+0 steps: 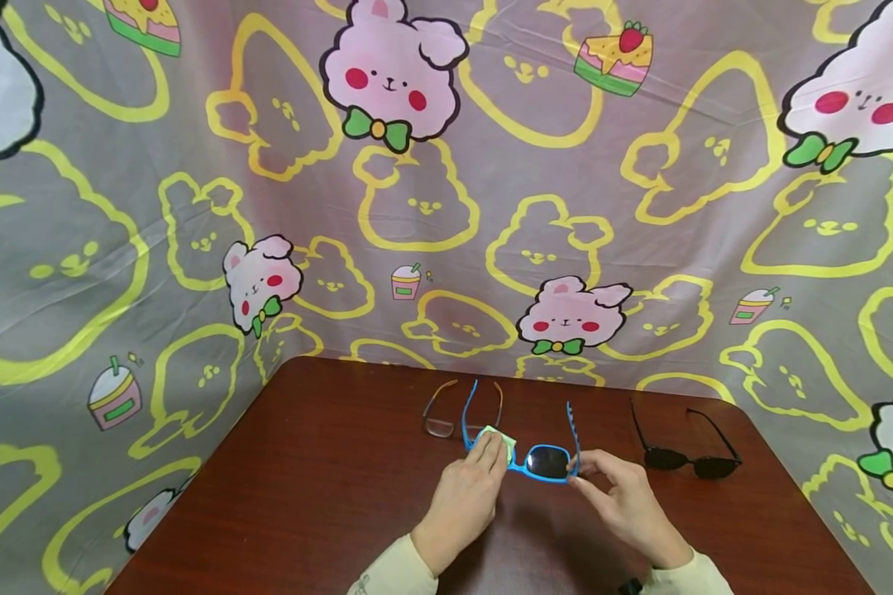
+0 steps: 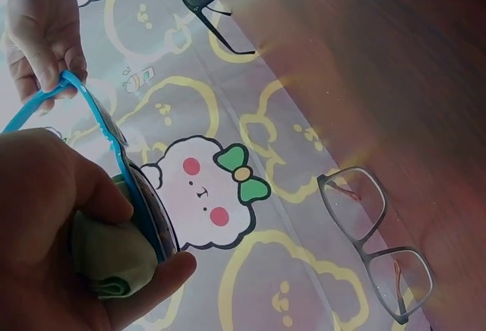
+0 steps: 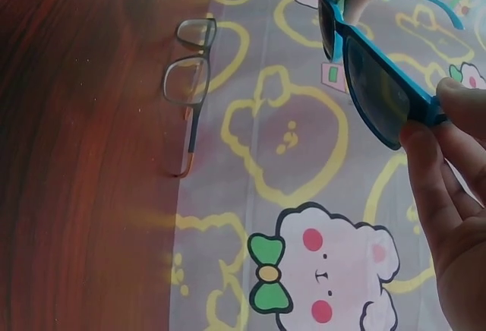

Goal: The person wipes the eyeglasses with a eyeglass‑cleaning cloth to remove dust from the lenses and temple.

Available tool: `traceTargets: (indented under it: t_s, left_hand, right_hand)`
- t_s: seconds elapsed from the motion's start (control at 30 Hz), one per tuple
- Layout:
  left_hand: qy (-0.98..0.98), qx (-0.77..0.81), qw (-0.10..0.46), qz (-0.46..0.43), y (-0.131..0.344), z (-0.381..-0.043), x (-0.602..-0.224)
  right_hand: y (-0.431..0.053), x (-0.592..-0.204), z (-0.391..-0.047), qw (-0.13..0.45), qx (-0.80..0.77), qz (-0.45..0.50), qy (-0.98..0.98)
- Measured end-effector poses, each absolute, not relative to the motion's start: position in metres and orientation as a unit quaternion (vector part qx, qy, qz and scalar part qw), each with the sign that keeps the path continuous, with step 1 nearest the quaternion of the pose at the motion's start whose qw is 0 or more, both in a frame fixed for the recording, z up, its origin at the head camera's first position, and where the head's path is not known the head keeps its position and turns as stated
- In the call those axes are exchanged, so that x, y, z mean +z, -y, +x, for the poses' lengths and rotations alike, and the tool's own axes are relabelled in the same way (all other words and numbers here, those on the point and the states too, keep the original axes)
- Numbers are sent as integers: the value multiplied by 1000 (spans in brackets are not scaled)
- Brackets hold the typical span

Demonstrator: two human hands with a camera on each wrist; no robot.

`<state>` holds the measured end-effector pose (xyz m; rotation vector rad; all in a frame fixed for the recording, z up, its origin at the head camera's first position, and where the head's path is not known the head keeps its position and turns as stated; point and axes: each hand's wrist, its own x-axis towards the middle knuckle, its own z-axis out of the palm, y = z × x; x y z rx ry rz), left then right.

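Observation:
Blue-framed sunglasses (image 1: pixel 547 463) with dark lenses are held up between both hands, temples spread open toward the far side. My left hand (image 1: pixel 461 493) pinches a folded pale green cloth (image 2: pixel 114 259) over the left lens, the thumb and fingers on opposite faces of it. That lens is largely covered by the cloth and fingers in the head view. At the other end, my right hand (image 1: pixel 628 500) pinches the frame's corner by the hinge between thumb and fingers. In the right wrist view the right lens (image 3: pixel 376 88) is uncovered.
Behind the blue pair, clear eyeglasses (image 1: pixel 439 428) with brown temple tips lie on the dark reddish-brown table (image 1: pixel 305 479). Black sunglasses (image 1: pixel 690 463) lie to the right, temples open. A cartoon-printed fabric curtain (image 1: pixel 432 207) surrounds the table's back and sides.

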<state>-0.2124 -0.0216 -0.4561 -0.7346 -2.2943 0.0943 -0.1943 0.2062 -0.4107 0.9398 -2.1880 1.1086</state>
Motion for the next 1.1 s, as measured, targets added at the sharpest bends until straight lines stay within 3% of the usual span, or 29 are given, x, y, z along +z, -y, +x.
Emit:
traceTargets:
  t_s: [0.43,1.1]
  left_hand:
    - [883,32,334,-329,31,-213,-448]
    - [829,-58,383,-404,38,-211,-444]
  right_hand:
    - [-205,-412,-194,288,415,341,793]
    - [-203,-414,-197,282,452,302,791]
